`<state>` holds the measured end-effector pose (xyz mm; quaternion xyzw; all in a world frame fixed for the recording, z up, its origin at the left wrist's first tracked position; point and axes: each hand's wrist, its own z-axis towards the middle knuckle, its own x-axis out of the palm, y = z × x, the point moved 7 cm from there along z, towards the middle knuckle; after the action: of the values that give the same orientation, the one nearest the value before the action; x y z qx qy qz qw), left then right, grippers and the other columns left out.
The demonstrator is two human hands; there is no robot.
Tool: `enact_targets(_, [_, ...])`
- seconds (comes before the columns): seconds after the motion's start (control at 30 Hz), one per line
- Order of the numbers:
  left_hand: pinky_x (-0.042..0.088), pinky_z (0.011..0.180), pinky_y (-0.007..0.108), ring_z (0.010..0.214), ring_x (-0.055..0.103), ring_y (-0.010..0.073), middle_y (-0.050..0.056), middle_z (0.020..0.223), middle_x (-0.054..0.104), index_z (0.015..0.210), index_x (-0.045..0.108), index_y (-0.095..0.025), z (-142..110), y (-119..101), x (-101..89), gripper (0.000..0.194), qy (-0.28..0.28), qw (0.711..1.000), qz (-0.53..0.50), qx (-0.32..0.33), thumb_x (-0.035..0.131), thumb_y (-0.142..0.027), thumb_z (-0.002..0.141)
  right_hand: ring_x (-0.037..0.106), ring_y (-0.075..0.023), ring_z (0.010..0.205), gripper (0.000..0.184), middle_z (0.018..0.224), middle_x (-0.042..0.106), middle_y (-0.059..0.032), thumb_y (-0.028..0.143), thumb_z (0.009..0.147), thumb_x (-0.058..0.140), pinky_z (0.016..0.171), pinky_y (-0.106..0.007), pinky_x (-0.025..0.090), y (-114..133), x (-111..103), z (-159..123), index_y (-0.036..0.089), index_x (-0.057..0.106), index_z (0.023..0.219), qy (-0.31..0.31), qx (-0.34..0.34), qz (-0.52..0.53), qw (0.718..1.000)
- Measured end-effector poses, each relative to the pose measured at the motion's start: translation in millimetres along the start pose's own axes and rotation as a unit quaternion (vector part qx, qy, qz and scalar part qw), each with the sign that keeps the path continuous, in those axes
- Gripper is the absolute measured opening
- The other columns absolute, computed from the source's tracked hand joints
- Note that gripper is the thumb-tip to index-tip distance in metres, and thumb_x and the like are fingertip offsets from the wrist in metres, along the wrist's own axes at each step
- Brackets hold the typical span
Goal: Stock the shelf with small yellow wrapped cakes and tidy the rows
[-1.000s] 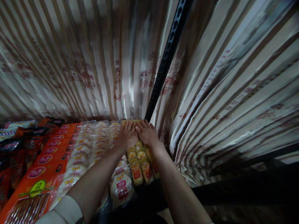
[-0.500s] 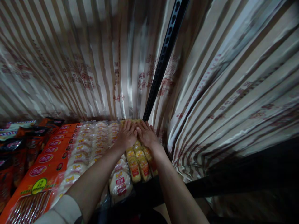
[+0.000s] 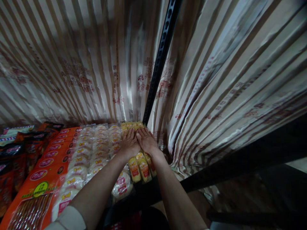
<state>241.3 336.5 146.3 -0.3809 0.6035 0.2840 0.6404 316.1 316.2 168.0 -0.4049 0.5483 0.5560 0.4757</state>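
Rows of small yellow wrapped cakes (image 3: pixel 144 169) run from the shelf's front to its back corner. My left hand (image 3: pixel 130 143) lies flat on top of these packs, fingers stretched toward the back. Beside it, nearly touching, my right hand (image 3: pixel 147 140) rests palm down on the same rows, its fingers also extended. Neither hand grips anything. The cakes under both palms are hidden. Just left of them, partly covered by my left forearm, are clear packs of round white pastries (image 3: pixel 122 185) with red labels.
Further left lie orange packs of brown sticks (image 3: pixel 39 174) and dark orange-black bags (image 3: pixel 14 159). A black perforated post (image 3: pixel 157 70) rises at the back corner. Striped printed sheeting (image 3: pixel 96 64) hangs behind and to the right. A dark shelf bar (image 3: pixel 216 166) crosses the lower right.
Both hands have drawn slightly back toward me, staying flat, so more yellow cakes show beyond the fingertips. The view has shifted a little.
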Motion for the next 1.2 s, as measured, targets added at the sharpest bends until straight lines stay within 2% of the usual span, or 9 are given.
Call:
enact_targets(0.1, [0.008, 0.114, 0.044, 0.140, 0.009, 0.0227, 0.011, 0.151, 0.018, 0.141, 0.029, -0.015, 0.3, 0.6, -0.7, 0.054, 0.002, 1.000, 0.004, 0.001, 0.026, -0.036, 0.091, 0.018, -0.0198, 0.138, 0.054, 0.147, 0.030, -0.0048, 0.040, 0.096, 0.015, 0.112, -0.037, 0.017, 0.0, -2.5, -1.2, 0.015, 0.036, 0.139, -0.005, 0.000, 0.005, 1.000])
enact_targets(0.27, [0.008, 0.113, 0.047, 0.140, 0.005, 0.0229, 0.008, 0.152, 0.017, 0.142, 0.027, -0.019, -3.9, -3.1, -15.7, 0.052, -0.035, 0.999, -0.011, -0.004, 0.018, -0.034, 0.093, 0.019, -0.0194, 0.138, 0.054, 0.147, 0.031, -0.0048, 0.042, 0.096, 0.013, 0.111, -0.037, 0.019, -3.2, -20.4, -10.8, 0.018, 0.038, 0.138, -0.049, 0.017, 0.013, 0.999])
enact_targets(0.33, [0.009, 0.113, 0.047, 0.140, 0.005, 0.0232, 0.009, 0.152, 0.016, 0.142, 0.025, -0.018, -8.2, -7.8, -18.1, 0.053, -0.024, 1.000, -0.012, 0.000, 0.017, -0.035, 0.093, 0.020, -0.0198, 0.138, 0.054, 0.146, 0.033, -0.0045, 0.041, 0.096, 0.013, 0.111, -0.037, 0.019, -4.9, -22.5, -15.6, 0.018, 0.039, 0.137, -0.045, 0.025, 0.011, 0.999])
enact_targets(0.43, [0.012, 0.111, 0.050, 0.140, 0.006, 0.0257, 0.011, 0.151, 0.014, 0.143, 0.024, -0.017, -14.2, -14.5, -14.1, 0.054, 0.020, 1.000, -0.014, 0.010, 0.019, -0.036, 0.092, 0.020, -0.0197, 0.138, 0.055, 0.146, 0.033, -0.0035, 0.042, 0.096, 0.013, 0.111, -0.037, 0.018, -6.3, -18.0, -20.6, 0.019, 0.040, 0.137, -0.030, 0.028, 0.009, 0.999])
enact_targets(0.53, [0.013, 0.110, 0.052, 0.140, 0.005, 0.0266, 0.010, 0.152, 0.013, 0.143, 0.024, -0.018, -15.6, -15.5, -7.5, 0.054, 0.040, 0.999, -0.011, 0.006, 0.022, -0.036, 0.091, 0.019, -0.0188, 0.138, 0.056, 0.146, 0.033, -0.0039, 0.044, 0.096, 0.012, 0.111, -0.037, 0.017, -6.8, -9.0, -22.3, 0.017, 0.038, 0.138, -0.020, 0.025, 0.008, 0.999])
enact_targets(0.73, [0.009, 0.113, 0.050, 0.140, 0.002, 0.0239, 0.008, 0.152, 0.012, 0.142, 0.026, -0.016, -13.1, -12.5, 2.8, 0.053, 0.032, 0.999, -0.004, -0.010, 0.021, -0.031, 0.091, 0.020, -0.0180, 0.138, 0.056, 0.147, 0.031, -0.0055, 0.042, 0.096, 0.013, 0.111, -0.037, 0.017, -5.7, 1.3, -23.2, 0.016, 0.036, 0.138, -0.023, 0.016, 0.004, 1.000])
enact_targets(0.97, [0.012, 0.112, 0.050, 0.140, 0.004, 0.0253, 0.008, 0.151, 0.016, 0.141, 0.029, -0.018, -16.7, -13.1, -7.6, 0.054, 0.016, 1.000, -0.017, 0.001, 0.019, -0.037, 0.092, 0.018, -0.0169, 0.138, 0.057, 0.147, 0.030, -0.0035, 0.044, 0.095, 0.012, 0.111, -0.036, 0.016, -5.4, -4.9, -22.8, 0.017, 0.037, 0.138, -0.028, 0.020, 0.007, 0.999])
enact_targets(1.07, [0.010, 0.112, 0.050, 0.140, 0.004, 0.0256, 0.010, 0.152, 0.013, 0.143, 0.023, -0.015, -16.7, -8.4, -10.5, 0.056, 0.000, 1.000, -0.021, -0.023, 0.016, -0.037, 0.092, 0.016, -0.0162, 0.139, 0.055, 0.148, 0.029, -0.0014, 0.044, 0.095, 0.011, 0.112, -0.037, 0.014, -2.8, -8.4, -20.8, 0.020, 0.036, 0.139, -0.040, 0.013, 0.003, 0.999])
enact_targets(1.2, [0.006, 0.113, 0.048, 0.140, 0.002, 0.0250, 0.009, 0.152, 0.012, 0.142, 0.025, -0.013, -17.3, -2.6, -2.5, 0.056, 0.007, 0.998, -0.016, -0.058, 0.016, -0.035, 0.091, 0.015, -0.0180, 0.139, 0.055, 0.147, 0.031, -0.0018, 0.045, 0.095, 0.012, 0.111, -0.038, 0.015, 1.0, -3.1, -19.9, 0.021, 0.038, 0.138, -0.018, 0.006, -0.001, 1.000])
